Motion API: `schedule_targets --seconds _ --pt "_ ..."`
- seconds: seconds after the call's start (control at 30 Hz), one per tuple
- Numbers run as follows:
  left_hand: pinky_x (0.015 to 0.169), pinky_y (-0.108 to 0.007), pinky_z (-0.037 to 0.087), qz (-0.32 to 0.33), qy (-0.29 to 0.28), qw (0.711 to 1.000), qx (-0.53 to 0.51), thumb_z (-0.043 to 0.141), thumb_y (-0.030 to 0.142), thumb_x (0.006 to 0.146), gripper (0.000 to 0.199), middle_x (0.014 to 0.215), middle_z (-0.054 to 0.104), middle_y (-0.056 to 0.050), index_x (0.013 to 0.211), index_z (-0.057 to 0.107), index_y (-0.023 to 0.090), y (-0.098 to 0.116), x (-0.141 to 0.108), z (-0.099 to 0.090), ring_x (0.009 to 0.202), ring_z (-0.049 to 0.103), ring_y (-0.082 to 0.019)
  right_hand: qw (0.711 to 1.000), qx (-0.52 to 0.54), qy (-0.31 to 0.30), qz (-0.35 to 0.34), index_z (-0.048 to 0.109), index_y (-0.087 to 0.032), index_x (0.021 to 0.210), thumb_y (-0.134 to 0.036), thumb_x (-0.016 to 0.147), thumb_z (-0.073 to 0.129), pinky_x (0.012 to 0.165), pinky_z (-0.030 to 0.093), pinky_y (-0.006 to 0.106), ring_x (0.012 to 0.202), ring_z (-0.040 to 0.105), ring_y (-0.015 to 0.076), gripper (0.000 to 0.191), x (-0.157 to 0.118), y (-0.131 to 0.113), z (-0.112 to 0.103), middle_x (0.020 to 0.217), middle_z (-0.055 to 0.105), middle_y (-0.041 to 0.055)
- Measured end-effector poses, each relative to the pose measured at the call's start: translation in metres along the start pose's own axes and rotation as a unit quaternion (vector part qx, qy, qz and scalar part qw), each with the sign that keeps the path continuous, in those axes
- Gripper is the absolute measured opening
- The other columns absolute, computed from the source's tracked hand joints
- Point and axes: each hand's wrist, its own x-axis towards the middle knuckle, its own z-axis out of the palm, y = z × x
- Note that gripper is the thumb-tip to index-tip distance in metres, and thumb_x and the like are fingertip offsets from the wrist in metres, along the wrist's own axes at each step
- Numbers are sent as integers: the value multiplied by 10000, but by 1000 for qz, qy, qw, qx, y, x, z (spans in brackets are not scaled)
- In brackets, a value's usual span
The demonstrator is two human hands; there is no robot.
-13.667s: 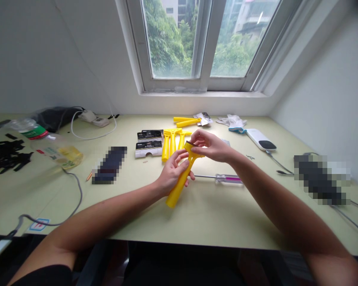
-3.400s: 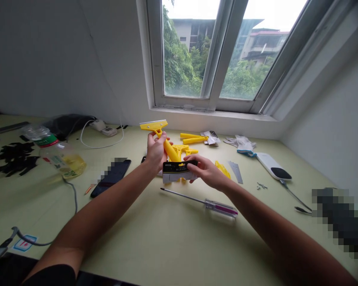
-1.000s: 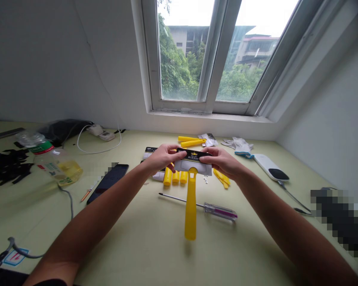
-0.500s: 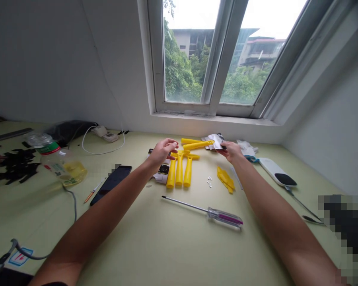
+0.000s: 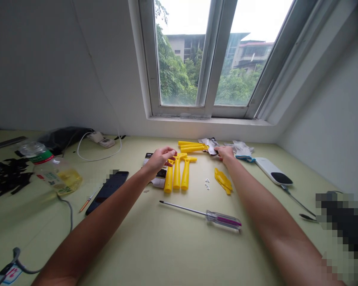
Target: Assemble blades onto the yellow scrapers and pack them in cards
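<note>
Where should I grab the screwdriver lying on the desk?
Take the screwdriver by its clear, purple-striped handle, from above with your right hand. The fat handle lies flat at the right end, nearest that hand, while the thin shaft points left.

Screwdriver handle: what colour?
The screwdriver handle is clear with a magenta stripe; it shows best in the head view.

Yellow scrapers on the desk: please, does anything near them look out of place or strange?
Yes: a few small metal rings, perhaps nuts or washers, lie loose on the desk right of the three yellow scrapers. They look stray, with no packet or container around them.
</note>
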Motion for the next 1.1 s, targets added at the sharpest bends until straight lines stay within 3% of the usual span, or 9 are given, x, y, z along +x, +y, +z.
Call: schedule_targets --seconds 0.17,0.3,0.4,0.63,0.73,0.83,0.93,1.03,1.1 --pt "703 -298 509 3 3 1000 25 622 434 775 308 1048 632 -109 900 623 151 -3 3 -3 943 609 -211 992 -124 21 -17 594 -158 1161 -359 926 571 849 528 400 992 616 198 310 -1 -6 -3 1176 609 95" --pt "692 -296 508 18 1 998 57 609 459 785 325 1024 652 -103 915 631 162 -3 5 -11 936 624 -215 978 -196 45 -64 676 -107 951 -354 816 672 820 489 349 1001 623 282 282 -8 -10 -7 1001 678 177" --pt "673 -289 501 16 14 998 66 603 451 790 326 999 658 -104 928 620 156 0 7 -19 893 637 -204 967 -231 46 -98 688 -103 916 -330 743 692 776 474 340 982 631 322 285 -14 -11 -11 899 691 197" --pt "619 -281 477 13 34 992 120 584 482 781 350 946 671 -98 913 609 159 0 14 -42 788 641 -189 936 -280 83 -195 523 -93 1258 -354 772 578 937 417 459 1162 512 380 555 -37 -11 -22 1236 544 251" --pt "617 -284 456 10 44 972 230 569 510 772 367 888 688 -93 872 638 164 0 16 -54 749 631 -197 912 -277 90 -288 495 -108 1279 -325 828 512 1042 329 453 1268 411 359 501 -60 -12 -26 1305 488 229" --pt "685 -285 453 -24 -28 923 383 616 509 716 376 925 709 -92 882 698 182 0 14 -66 845 639 -235 885 -272 28 -377 603 -173 1119 -292 860 484 1026 358 353 1172 508 268 309 -93 -14 -28 1206 597 133" --pt "779 -275 446 -48 -130 873 467 717 437 600 473 1101 691 -80 1015 700 212 -2 10 -71 1003 614 -265 850 -275 -110 -435 654 -212 966 -325 875 490 869 452 312 950 615 214 219 -129 -16 -30 1016 686 69" --pt "739 -274 436 -76 -186 836 511 758 372 530 524 1085 688 -64 1027 689 221 -10 9 -69 976 612 -273 797 -309 -253 -453 669 -218 968 -358 859 527 772 465 318 855 632 210 227 -157 -19 -36 947 703 60" --pt "673 -271 417 -86 -200 823 524 755 355 531 473 1007 690 -52 978 684 219 -16 10 -66 910 613 -266 771 -341 -307 -442 683 -229 968 -352 841 552 720 459 308 809 634 206 221 -165 -21 -41 916 711 52"
